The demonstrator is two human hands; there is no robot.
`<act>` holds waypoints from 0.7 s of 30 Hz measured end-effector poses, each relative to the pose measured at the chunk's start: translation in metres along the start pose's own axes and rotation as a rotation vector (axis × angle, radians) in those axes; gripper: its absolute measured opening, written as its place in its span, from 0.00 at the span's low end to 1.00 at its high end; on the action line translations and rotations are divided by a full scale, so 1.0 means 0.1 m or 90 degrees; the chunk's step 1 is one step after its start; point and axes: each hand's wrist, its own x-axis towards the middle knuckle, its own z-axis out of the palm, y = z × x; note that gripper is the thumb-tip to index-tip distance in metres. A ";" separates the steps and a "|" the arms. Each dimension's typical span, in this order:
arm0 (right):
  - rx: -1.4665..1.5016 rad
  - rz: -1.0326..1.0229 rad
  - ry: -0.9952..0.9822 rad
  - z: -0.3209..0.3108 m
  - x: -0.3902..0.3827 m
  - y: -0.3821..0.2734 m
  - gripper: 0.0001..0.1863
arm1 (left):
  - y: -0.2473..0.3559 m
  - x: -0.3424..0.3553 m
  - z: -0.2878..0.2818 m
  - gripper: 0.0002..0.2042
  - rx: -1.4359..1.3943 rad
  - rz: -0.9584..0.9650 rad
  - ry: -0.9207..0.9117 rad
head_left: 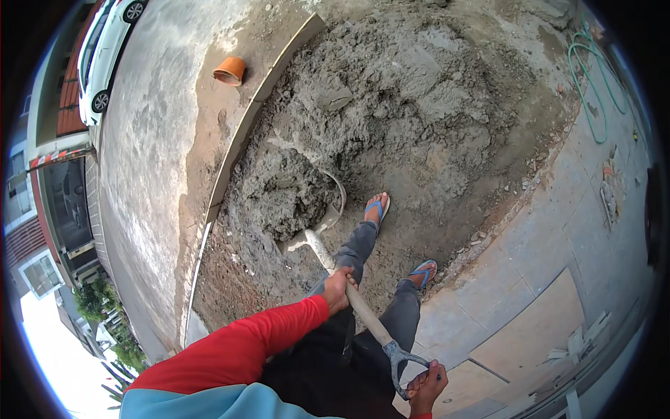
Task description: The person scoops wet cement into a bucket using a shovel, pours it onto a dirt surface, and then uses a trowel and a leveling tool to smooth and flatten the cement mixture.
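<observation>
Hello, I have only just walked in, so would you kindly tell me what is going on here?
A person is holding a shovel with both bare hands: the left hand grips the shaft partway down, and the right hand grips the handle at its upper end. The shovel's head is down at a mound of grey mix, with a larger grey heap beside it. An orange bucket is on the ground beyond the long board.
</observation>
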 end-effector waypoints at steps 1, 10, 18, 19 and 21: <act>0.023 0.065 0.003 -0.05 -0.11 -0.03 0.15 | -0.01 -0.11 -0.12 0.09 0.020 0.002 0.038; 0.234 0.387 -0.086 0.24 0.28 -0.01 0.07 | -0.03 0.56 -0.32 0.18 0.140 0.240 0.192; 0.107 0.420 -0.434 0.44 0.52 0.47 0.21 | 0.22 0.76 -0.43 0.23 0.062 0.401 0.197; 0.110 0.413 -0.456 0.14 0.57 0.42 0.21 | 0.01 0.50 -0.41 0.21 0.016 0.410 0.161; 0.054 0.356 -0.452 -0.17 0.37 0.05 0.20 | -0.18 0.02 -0.43 0.15 -0.105 0.415 0.070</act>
